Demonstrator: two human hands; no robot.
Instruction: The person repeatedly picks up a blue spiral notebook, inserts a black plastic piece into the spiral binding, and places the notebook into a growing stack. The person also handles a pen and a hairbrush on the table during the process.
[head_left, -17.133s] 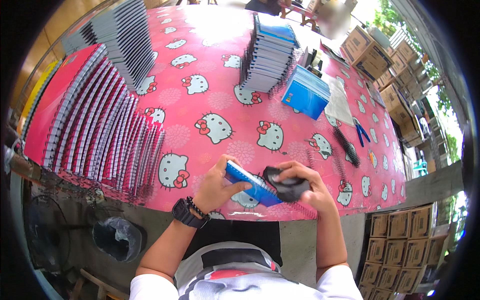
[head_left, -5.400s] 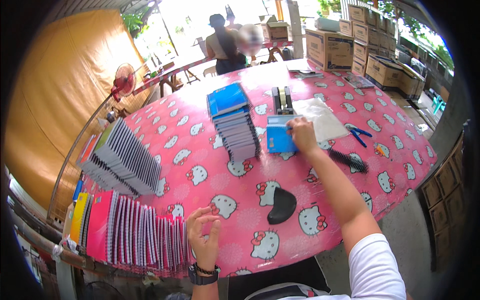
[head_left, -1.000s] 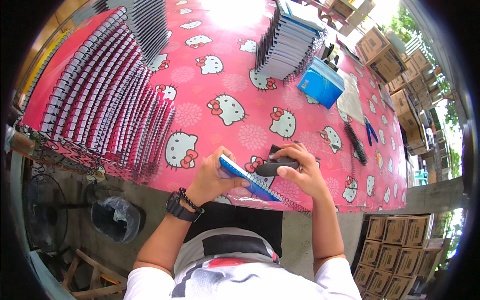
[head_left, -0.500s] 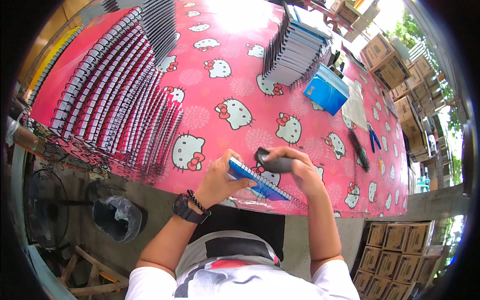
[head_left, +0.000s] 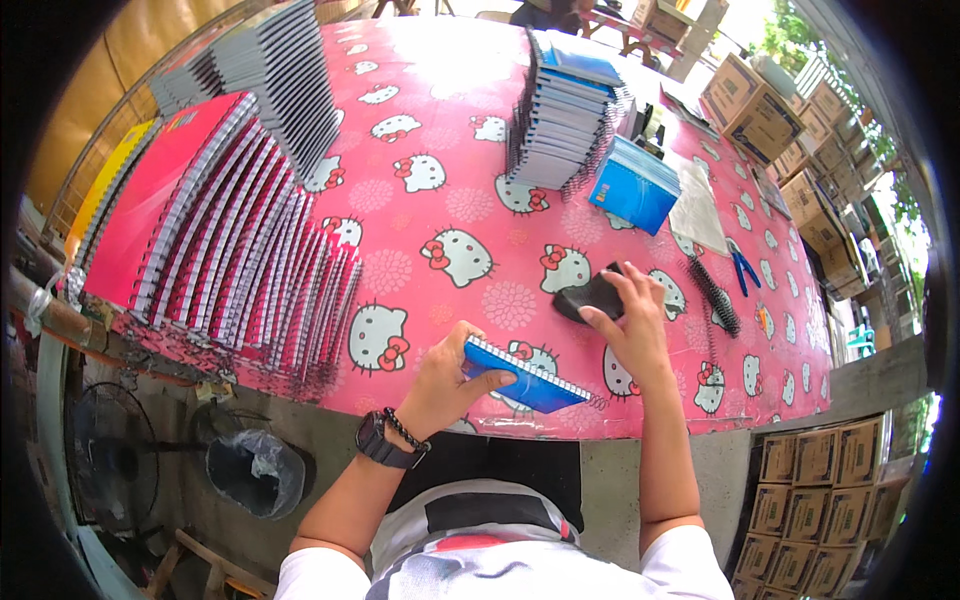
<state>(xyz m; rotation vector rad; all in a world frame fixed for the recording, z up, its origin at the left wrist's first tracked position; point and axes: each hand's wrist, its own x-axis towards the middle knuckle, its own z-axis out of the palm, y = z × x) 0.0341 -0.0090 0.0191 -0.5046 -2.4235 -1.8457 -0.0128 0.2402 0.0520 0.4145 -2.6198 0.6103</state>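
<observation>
My left hand (head_left: 447,378) grips a small blue notebook (head_left: 532,382) by its left end, thumb across the blue cover. White page edges and a row of spiral loops run along its upper edge. A short piece of the coil (head_left: 598,402) sticks out past the right end. Farther right, my right hand (head_left: 638,318) has its thumb and fingers spread around a black, rounded block-like thing (head_left: 583,297) at the tabletop; its kind is unclear. The fingers look loose at its edge, not wrapped round it.
Red spiral notebooks (head_left: 165,205) and grey ones (head_left: 290,85) stack at the left. Blue notebooks stand in a tall pile (head_left: 560,125) and a small pile (head_left: 636,190). Right of these lie a black coil (head_left: 715,297) and blue-handled pliers (head_left: 743,268). A lined bin (head_left: 258,470) stands below the table (head_left: 460,310).
My right hand has carried the black thing away from the notebook, to the right and down to the table, and its fingers have spread. My left hand still holds the notebook.
</observation>
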